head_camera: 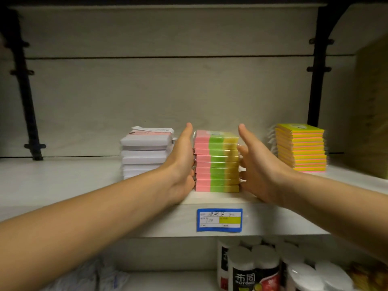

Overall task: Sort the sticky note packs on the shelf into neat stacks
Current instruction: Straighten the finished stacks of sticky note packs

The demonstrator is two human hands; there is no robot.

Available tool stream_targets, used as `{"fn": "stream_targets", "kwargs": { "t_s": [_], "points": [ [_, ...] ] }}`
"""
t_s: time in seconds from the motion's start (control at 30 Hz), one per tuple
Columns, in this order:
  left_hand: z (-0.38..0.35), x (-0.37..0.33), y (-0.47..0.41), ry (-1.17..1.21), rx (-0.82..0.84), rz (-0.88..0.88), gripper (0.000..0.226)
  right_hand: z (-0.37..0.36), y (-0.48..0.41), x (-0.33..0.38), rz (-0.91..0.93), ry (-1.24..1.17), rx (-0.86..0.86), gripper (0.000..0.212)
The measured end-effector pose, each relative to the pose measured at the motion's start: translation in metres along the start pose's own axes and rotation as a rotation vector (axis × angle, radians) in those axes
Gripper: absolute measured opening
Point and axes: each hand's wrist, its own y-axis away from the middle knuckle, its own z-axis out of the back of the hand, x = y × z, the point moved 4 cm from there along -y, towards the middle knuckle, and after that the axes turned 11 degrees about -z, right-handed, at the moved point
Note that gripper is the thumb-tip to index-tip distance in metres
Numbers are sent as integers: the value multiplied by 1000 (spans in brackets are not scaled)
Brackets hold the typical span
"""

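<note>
A stack of several pink-green-yellow sticky note packs (217, 162) stands near the front edge of the white shelf (63, 181). My left hand (181, 162) lies flat against its left side, fingers pointing away from me. My right hand (260, 166) presses against its right side, thumb up and fingers spread along the packs. A stack of white packs (144, 152) stands just left of my left hand, its top pack slightly askew. A neat stack of yellow-and-pink packs (301, 149) stands apart at the right.
A blue-framed price label (219, 220) is stuck on the shelf's front edge. Below, bottles with white caps (254, 267) fill the lower shelf. Black brackets (317, 76) run up the back panel on both sides. A yellowish box (371, 122) stands at the far right.
</note>
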Motion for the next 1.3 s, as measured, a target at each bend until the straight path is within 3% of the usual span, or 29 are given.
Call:
{"fn": "stream_targets", "kwargs": {
  "t_s": [0.23,0.4,0.5,0.6,0.67,0.7,0.73,0.77,0.87,0.97,1.1,1.3],
  "points": [
    [8,-4,14,9,58,3,75,-12,2,-1,-13,2,5,72],
    [8,-7,20,-41,82,-55,71,-11,9,-1,-93,2,-17,43],
    [8,-7,22,-107,107,-114,63,-5,10,-3,-81,8,-20,69],
    [8,-9,35,-176,149,-224,70,7,15,0,-38,42,-114,73],
    [9,-9,43,-219,83,-357,45,25,20,1,41,53,-220,62],
    [10,-11,47,-190,25,-394,50,36,23,2,88,43,-274,51],
    [11,-12,52,-180,-56,-469,72,47,27,4,132,28,-319,39],
    [10,-11,56,-196,-74,-537,75,61,31,6,175,26,-370,32],
    [-31,-19,62,-270,60,-624,47,111,41,18,245,9,-524,29],
    [-84,-19,45,-118,166,-503,26,164,41,26,237,-100,-645,23],
    [-133,-2,4,18,202,-243,54,212,25,17,105,-187,-632,39],
    [-181,5,-49,-72,19,-154,41,241,-17,21,2,-99,-563,44]
  ]
}}
